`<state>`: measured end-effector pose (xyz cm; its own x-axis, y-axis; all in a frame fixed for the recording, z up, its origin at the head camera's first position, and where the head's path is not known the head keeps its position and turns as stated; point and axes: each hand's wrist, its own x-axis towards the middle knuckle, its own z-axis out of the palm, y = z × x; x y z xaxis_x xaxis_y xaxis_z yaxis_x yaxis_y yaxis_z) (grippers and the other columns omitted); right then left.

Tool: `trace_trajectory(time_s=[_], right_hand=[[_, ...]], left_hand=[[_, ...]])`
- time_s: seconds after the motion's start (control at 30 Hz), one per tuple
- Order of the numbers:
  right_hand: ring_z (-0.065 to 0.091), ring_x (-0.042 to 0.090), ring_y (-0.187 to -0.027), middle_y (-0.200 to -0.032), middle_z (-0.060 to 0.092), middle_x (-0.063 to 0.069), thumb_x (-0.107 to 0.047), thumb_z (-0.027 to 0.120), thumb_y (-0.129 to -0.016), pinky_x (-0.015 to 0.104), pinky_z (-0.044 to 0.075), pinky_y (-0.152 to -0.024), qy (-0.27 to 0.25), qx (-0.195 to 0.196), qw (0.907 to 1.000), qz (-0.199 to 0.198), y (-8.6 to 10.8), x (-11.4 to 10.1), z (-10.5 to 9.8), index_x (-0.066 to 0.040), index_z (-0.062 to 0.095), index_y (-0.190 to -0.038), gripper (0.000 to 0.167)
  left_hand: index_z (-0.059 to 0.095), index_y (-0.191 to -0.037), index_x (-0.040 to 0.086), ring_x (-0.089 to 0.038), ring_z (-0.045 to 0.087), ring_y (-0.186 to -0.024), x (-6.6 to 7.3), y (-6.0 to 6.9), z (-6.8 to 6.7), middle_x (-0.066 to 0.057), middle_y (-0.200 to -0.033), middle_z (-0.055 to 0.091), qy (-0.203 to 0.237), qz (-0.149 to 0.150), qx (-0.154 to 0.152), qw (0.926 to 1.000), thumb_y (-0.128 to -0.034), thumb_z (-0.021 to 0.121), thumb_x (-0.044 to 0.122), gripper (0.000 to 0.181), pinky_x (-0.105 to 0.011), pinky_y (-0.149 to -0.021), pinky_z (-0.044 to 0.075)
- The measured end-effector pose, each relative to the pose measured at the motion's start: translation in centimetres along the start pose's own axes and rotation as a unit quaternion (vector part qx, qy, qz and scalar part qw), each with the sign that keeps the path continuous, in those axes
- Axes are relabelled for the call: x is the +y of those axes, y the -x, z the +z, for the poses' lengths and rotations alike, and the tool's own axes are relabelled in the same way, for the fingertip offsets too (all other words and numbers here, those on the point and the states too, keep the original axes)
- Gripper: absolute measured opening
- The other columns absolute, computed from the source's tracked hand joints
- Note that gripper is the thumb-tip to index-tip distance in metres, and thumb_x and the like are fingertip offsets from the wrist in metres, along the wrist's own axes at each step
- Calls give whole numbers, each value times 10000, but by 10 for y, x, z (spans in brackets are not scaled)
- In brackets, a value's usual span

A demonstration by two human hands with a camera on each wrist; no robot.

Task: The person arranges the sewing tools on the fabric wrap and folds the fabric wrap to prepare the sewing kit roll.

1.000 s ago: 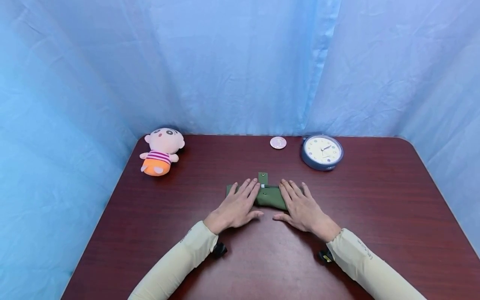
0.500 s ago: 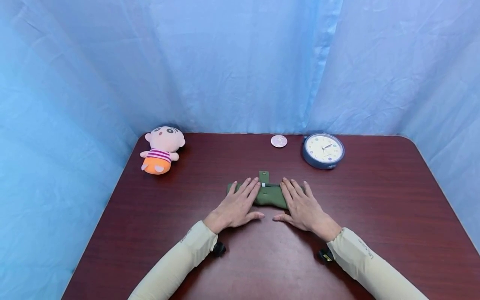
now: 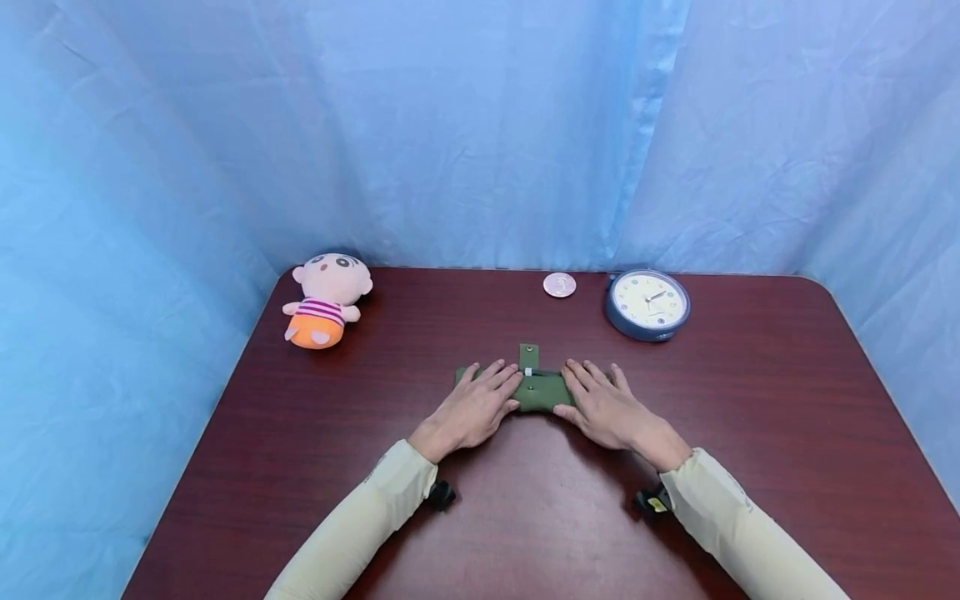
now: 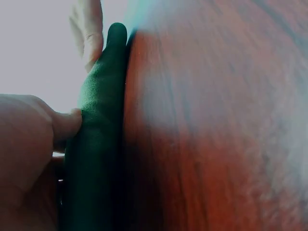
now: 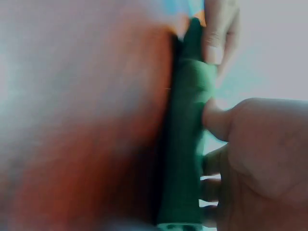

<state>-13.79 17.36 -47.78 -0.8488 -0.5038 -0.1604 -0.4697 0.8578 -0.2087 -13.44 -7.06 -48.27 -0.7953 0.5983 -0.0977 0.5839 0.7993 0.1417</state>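
Note:
A green pouch (image 3: 543, 394) lies lengthwise across the middle of the table, a small metal snap on its front. From its far side sticks out a short green strap (image 3: 528, 354) with a matching snap, beside a white tag (image 3: 528, 372). My left hand (image 3: 472, 414) rests on the pouch's left part with fingers straight. Over the right part lies my right hand (image 3: 609, 414), likewise straight-fingered. Both thumbs touch the near edge; the wrist views show the left thumb (image 4: 67, 124) and the right thumb (image 5: 217, 119) against the green fabric. The hands cover both ends in the head view.
A plush doll (image 3: 326, 300) lies at the table's back left. Toward the back edge are a round badge (image 3: 559, 285) and a blue round clock (image 3: 648, 304). Blue curtains (image 3: 480, 133) surround the dark red wooden table (image 3: 787, 400).
Both thumbs have moved from the tabletop up to the pouch's near edge. The right wrist has shifted slightly right and away from the body. The straight fingers stay on the pouch.

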Motion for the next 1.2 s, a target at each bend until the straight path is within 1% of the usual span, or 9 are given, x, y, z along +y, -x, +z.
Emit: trace_trajectory(time_s=[0.13, 0.27, 0.4, 0.53, 0.7, 0.83, 0.93, 1.07, 1.2], right_hand=[[434, 449, -1406, -1480, 529, 200, -362, 500, -1043, 728, 269, -1112, -67, 79, 9999, 65, -9, 2, -11, -15, 568, -1397, 500], [518, 396, -1348, -1391, 612, 181, -350, 569, -1012, 680, 364, -1049, -198, 213, 9992, 281, -24, 4, -17, -55, 653, -1309, 426], [596, 365, -1267, -1330, 650, 188, -335, 628, -979, 616, 468, -974, -335, 309, 9984, 341, -41, 4, -21, -53, 671, -1276, 412], [625, 376, -1199, -1298, 651, 207, -321, 669, -956, 566, 521, -941, -486, 338, 9978, 295, -59, 4, -23, -36, 665, -1278, 431], [608, 346, -1072, -1203, 652, 204, -280, 716, -924, 487, 522, -892, -691, 259, 9971, 199, -78, 1, -23, -20, 659, -1285, 449], [556, 270, -984, -1106, 642, 164, -222, 735, -911, 424, 499, -854, -1062, 150, 9941, 134, -88, 0, -21, -12, 678, -1233, 388], [572, 243, -922, -1037, 631, 152, -155, 745, -896, 404, 496, -819, -1633, 242, 9861, 212, -91, 1, -18, -9, 665, -1128, 285], [616, 195, -799, -896, 674, 103, -69, 763, -864, 342, 485, -750, -2452, 615, 9674, 141, -91, 5, -14, -65, 609, -943, 173], [680, 158, -775, -827, 748, 61, -57, 781, -847, 295, 490, -746, -2811, 905, 9554, -31, -86, 6, -14, -82, 655, -911, 144]], left_hand=[[445, -1517, 111, -258, 394, -1496, 0, -1, 1, -67, -1584, 446, 33, -5, 54, 10000, -1090, 375, 348, 494, -531, -1205, 339], [445, -1517, 112, -260, 401, -1491, 0, -2, 1, -65, -1583, 448, 29, -19, 26, 10000, -1091, 372, 345, 491, -529, -1208, 335], [435, -1523, 115, -258, 393, -1496, 0, -2, 1, -66, -1587, 441, 58, -35, -38, 10000, -1091, 370, 360, 501, -524, -1213, 330], [423, -1530, 118, -258, 387, -1499, 0, -1, -1, -65, -1593, 431, 56, -57, -96, 9999, -1089, 371, 372, 511, -519, -1215, 328], [419, -1530, 115, -262, 395, -1494, 0, -1, 0, -67, -1594, 430, 56, -70, -89, 9999, -1090, 367, 370, 511, -522, -1215, 327], [421, -1528, 114, -264, 399, -1491, -1, -1, 1, -67, -1591, 434, 31, -67, -74, 9999, -1090, 366, 373, 512, -522, -1213, 329], [424, -1527, 116, -262, 400, -1490, -1, -1, 2, -64, -1590, 436, 9, -58, -70, 10000, -1090, 367, 374, 511, -521, -1213, 331], [429, -1524, 119, -262, 404, -1488, 0, -1, 3, -63, -1587, 441, 3, -50, -55, 10000, -1090, 370, 369, 504, -522, -1209, 335], [438, -1519, 124, -263, 409, -1484, -1, -2, 2, -59, -1585, 444, 8, -81, -17, 10000, -1091, 367, 363, 495, -524, -1203, 343]])
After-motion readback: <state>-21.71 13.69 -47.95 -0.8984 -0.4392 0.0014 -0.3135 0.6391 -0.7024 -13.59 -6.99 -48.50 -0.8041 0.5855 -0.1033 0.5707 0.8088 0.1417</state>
